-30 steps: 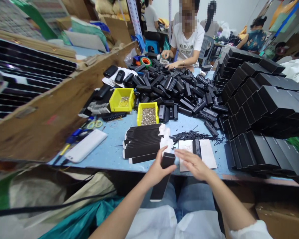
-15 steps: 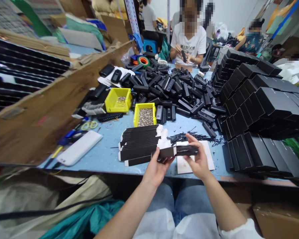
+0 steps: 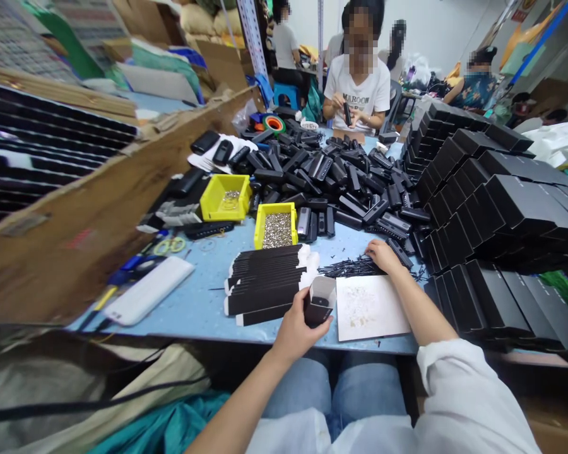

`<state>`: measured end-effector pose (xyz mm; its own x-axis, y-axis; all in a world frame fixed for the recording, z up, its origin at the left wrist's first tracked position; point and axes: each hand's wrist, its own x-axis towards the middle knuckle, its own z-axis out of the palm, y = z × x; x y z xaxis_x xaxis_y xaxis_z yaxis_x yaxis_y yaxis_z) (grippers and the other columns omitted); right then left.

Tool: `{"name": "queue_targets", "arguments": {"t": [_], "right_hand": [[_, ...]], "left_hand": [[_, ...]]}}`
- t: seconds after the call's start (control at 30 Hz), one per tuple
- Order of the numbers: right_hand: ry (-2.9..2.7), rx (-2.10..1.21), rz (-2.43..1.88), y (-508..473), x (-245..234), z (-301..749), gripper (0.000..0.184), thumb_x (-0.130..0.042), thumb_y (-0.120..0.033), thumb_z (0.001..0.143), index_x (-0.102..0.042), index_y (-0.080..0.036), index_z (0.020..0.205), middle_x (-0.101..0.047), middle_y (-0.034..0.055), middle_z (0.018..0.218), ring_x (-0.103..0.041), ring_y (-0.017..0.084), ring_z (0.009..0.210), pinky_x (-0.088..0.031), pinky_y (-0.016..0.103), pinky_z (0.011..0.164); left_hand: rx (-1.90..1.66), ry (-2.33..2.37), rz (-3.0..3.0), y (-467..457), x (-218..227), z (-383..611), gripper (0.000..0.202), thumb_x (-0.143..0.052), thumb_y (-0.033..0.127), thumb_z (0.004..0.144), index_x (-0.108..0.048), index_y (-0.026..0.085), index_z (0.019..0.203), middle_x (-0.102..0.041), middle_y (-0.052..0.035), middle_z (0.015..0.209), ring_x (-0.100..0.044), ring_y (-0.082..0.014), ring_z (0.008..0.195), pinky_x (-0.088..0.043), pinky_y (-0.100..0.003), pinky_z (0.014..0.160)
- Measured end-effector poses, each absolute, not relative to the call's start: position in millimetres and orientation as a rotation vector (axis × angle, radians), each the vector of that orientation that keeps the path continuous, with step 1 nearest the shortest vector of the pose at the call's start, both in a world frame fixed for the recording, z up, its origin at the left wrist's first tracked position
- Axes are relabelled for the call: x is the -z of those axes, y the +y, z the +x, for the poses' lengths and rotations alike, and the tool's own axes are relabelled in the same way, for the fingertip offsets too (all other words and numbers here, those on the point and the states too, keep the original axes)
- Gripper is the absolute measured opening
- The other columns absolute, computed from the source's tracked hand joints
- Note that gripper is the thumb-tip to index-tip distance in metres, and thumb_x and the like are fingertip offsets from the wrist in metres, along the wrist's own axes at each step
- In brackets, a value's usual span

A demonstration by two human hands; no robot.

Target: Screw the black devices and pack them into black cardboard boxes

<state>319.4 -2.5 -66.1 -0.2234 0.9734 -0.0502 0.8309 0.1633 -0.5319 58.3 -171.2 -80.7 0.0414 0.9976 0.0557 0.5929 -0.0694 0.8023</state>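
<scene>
My left hand (image 3: 297, 329) is closed round a small black box (image 3: 319, 301) with an open white-lined end, held just above the table's near edge. My right hand (image 3: 382, 256) reaches forward and rests on a scatter of thin black pins (image 3: 355, 267); its fingertips are curled down among them, and what they pinch is hidden. Between the hands lies a white sheet (image 3: 369, 307). Left of the box sits a stack of flat black sleeves (image 3: 265, 284).
A heap of black devices (image 3: 331, 176) covers the blue table (image 3: 203, 296). Two yellow bins (image 3: 276, 225) hold small metal parts. Stacked black boxes (image 3: 492, 208) fill the right side. A brown cardboard wall (image 3: 99, 221) stands left. A person (image 3: 360, 82) sits opposite.
My right hand let go of the black device, which is now out of sight, and reached forward to the pins. The left hand turned the box so its open end faces up.
</scene>
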Motion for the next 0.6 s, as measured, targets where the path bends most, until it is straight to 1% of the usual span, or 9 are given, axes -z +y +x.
{"name": "queue_targets", "arguments": {"t": [0.07, 0.2, 0.27, 0.33, 0.4, 0.43, 0.5, 0.53, 0.6], "right_hand": [[-2.041, -0.735, -1.747, -12, 67, 321, 0.047, -0.040, -0.037, 0.086, -0.060, 0.003, 0.102, -0.052, 0.0098, 0.099, -0.042, -0.013, 0.091, -0.039, -0.004, 0.100], [-1.607, -1.024, -1.526, -77, 62, 288, 0.064, -0.036, -0.050, 0.086, -0.040, -0.007, 0.134, -0.051, 0.0063, 0.107, -0.045, -0.013, 0.084, -0.042, -0.002, 0.083], [-1.470, -1.127, -1.345, -111, 59, 266, 0.064, -0.045, -0.052, 0.082, -0.045, -0.010, 0.130, -0.052, 0.0047, 0.105, -0.046, -0.013, 0.085, -0.043, -0.001, 0.083], [-1.571, -1.094, -1.268, -133, 59, 250, 0.052, -0.054, -0.050, 0.076, -0.061, -0.010, 0.108, -0.054, 0.0033, 0.101, -0.045, -0.013, 0.090, -0.044, -0.001, 0.091], [-1.657, -1.029, -1.303, -142, 60, 242, 0.046, -0.059, -0.050, 0.072, -0.067, -0.008, 0.090, -0.054, 0.0028, 0.101, -0.045, -0.012, 0.097, -0.042, -0.001, 0.098], [-1.623, -1.030, -1.351, -143, 62, 240, 0.048, -0.059, -0.052, 0.072, -0.067, -0.008, 0.090, -0.054, 0.0030, 0.103, -0.044, -0.012, 0.097, -0.042, -0.002, 0.097], [-1.504, -1.120, -1.419, -141, 66, 238, 0.059, -0.053, -0.057, 0.075, -0.064, -0.009, 0.106, -0.051, 0.0042, 0.111, -0.045, -0.013, 0.097, -0.043, -0.003, 0.090], [-1.484, -1.195, -1.404, -140, 69, 236, 0.064, -0.049, -0.060, 0.077, -0.061, -0.010, 0.115, -0.049, 0.0048, 0.116, -0.046, -0.013, 0.100, -0.043, -0.004, 0.089], [-1.560, -1.329, -1.283, -139, 75, 232, 0.068, -0.046, -0.062, 0.078, -0.058, -0.013, 0.123, -0.043, 0.0045, 0.126, -0.047, -0.011, 0.112, -0.045, -0.002, 0.099]], "left_hand": [[-0.824, 1.602, 1.746, -166, 82, 60, 0.069, -0.068, 0.041, 0.073, -0.037, 0.018, 0.130, -0.061, -0.0121, 0.115, -0.063, -0.0259, 0.101, -0.050, -0.037, 0.087], [-0.759, 1.547, 1.793, -162, 84, 62, 0.070, -0.067, 0.040, 0.075, -0.035, 0.020, 0.135, -0.062, -0.0101, 0.116, -0.064, -0.0250, 0.100, -0.051, -0.036, 0.087], [-0.775, 1.525, 1.814, -162, 85, 62, 0.079, -0.067, 0.039, 0.076, -0.026, 0.021, 0.142, -0.058, -0.0118, 0.123, -0.063, -0.0254, 0.104, -0.051, -0.037, 0.088], [-0.825, 1.482, 1.861, -162, 87, 61, 0.081, -0.066, 0.039, 0.078, -0.022, 0.020, 0.145, -0.054, -0.0140, 0.130, -0.061, -0.0258, 0.110, -0.050, -0.038, 0.091], [-0.894, 1.409, 1.933, -162, 89, 60, 0.066, -0.063, 0.038, 0.081, -0.034, 0.019, 0.137, -0.055, -0.0138, 0.128, -0.060, -0.0254, 0.111, -0.049, -0.038, 0.092], [-0.914, 1.378, 1.960, -161, 90, 60, 0.053, -0.062, 0.038, 0.082, -0.042, 0.019, 0.128, -0.057, -0.0129, 0.122, -0.061, -0.0250, 0.108, -0.049, -0.038, 0.091], [-0.883, 1.350, 1.971, -159, 91, 61, 0.038, -0.062, 0.038, 0.081, -0.050, 0.018, 0.111, -0.061, -0.0110, 0.110, -0.063, -0.0243, 0.100, -0.051, -0.037, 0.086], [-0.852, 1.369, 1.946, -158, 91, 63, 0.040, -0.063, 0.038, 0.079, -0.049, 0.017, 0.110, -0.061, -0.0112, 0.107, -0.064, -0.0247, 0.096, -0.052, -0.038, 0.083], [-0.794, 1.389, 1.863, -156, 89, 67, 0.062, -0.067, 0.040, 0.075, -0.040, 0.015, 0.126, -0.059, -0.0150, 0.114, -0.064, -0.0267, 0.097, -0.051, -0.040, 0.084]]}}
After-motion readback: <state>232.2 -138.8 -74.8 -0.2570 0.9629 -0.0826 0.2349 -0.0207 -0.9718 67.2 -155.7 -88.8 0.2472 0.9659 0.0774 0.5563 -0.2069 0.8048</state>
